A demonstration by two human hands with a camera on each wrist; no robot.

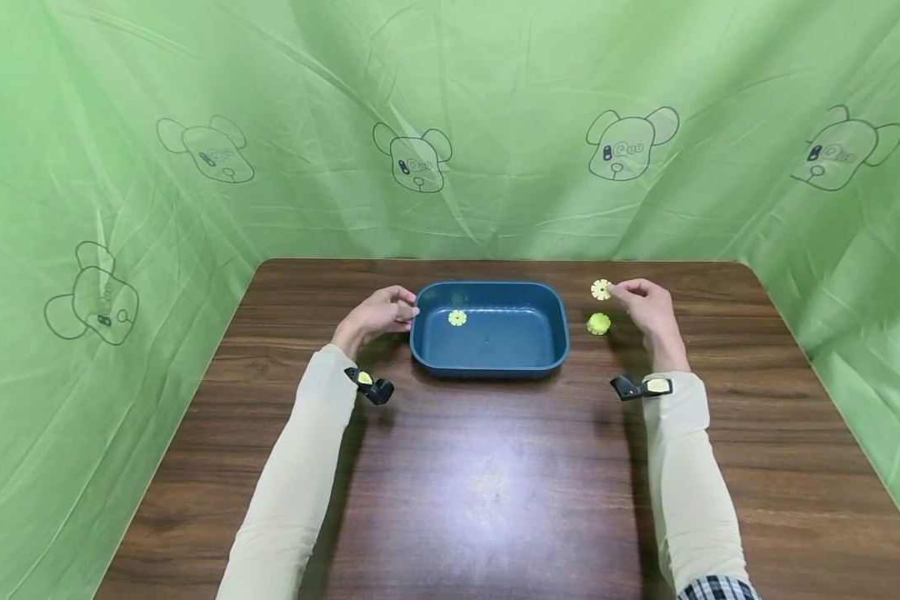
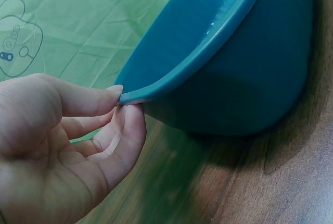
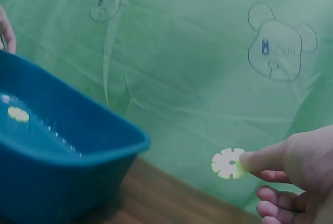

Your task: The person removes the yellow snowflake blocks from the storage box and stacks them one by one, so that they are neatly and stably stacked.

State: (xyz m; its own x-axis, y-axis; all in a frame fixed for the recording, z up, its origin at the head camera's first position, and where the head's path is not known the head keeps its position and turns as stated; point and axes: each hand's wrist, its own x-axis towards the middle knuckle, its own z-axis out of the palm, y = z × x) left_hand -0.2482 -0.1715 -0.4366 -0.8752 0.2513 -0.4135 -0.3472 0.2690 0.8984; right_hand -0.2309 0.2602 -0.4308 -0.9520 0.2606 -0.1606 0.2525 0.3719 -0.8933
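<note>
A blue rectangular plastic basin [image 1: 487, 367] stands on the table, and my left hand [image 1: 382, 312] pinches its left rim between thumb and fingers. In the left wrist view the thumb lies on the rim [image 2: 171, 78] and the fingers sit beneath it. My right hand [image 1: 647, 310] pinches a yellow snowflake-shaped plastic disc [image 1: 600, 289] by its edge, up above the table to the right of the basin. Slots run round the disc [image 3: 227, 163], with a hole in its middle. Inside the basin, toward its left, lies another yellow disc [image 1: 457, 317].
A small stack of yellow-green discs [image 1: 598, 324] lies on the table just right of the basin, below the held disc in the head view. The brown wooden table [image 1: 487, 475] is backed and flanked by a green curtain [image 1: 495, 225] with printed bear heads.
</note>
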